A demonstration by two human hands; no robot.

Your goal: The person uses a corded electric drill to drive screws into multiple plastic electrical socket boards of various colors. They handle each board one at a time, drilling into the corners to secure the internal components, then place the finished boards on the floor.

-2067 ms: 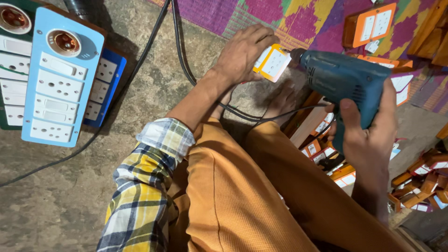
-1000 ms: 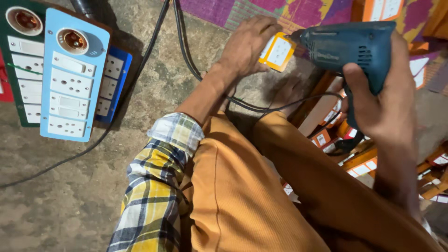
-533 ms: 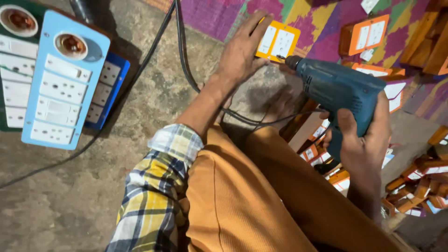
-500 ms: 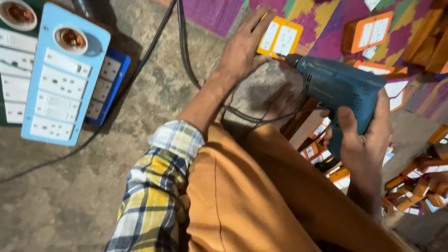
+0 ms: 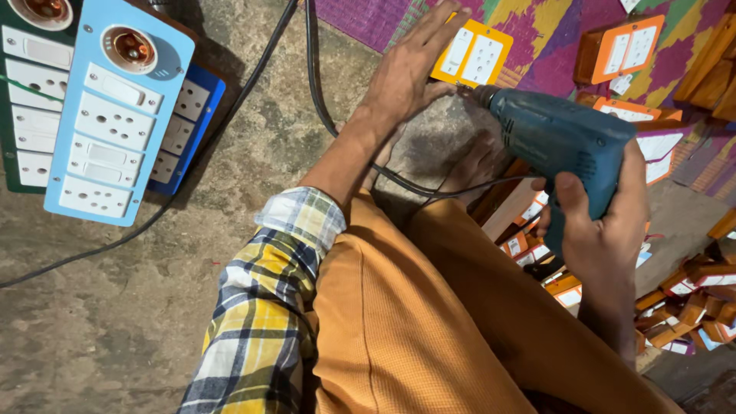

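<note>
My right hand [image 5: 602, 230] grips the handle of a teal electric drill [image 5: 556, 138], its tip pointing left at the lower edge of a small orange switch plate [image 5: 473, 55] with white switches. My left hand [image 5: 406, 73] lies flat with fingers spread, pressing that plate down on the floor. The drill's black cord [image 5: 429, 188] runs under my left forearm. My legs in orange trousers fill the lower middle of the view.
Light blue [image 5: 107, 115], dark blue [image 5: 188, 126] and green [image 5: 19, 92] switchboards lie at the left on the concrete floor. Black cables [image 5: 310, 69] cross the top. More orange switch plates [image 5: 621, 50] and wooden boxes [image 5: 690, 307] lie on the patterned mat [image 5: 537, 34] at right.
The view has shifted slightly. My left hand has flattened onto the orange plate and the drill tip has come closer to the plate's lower edge.
</note>
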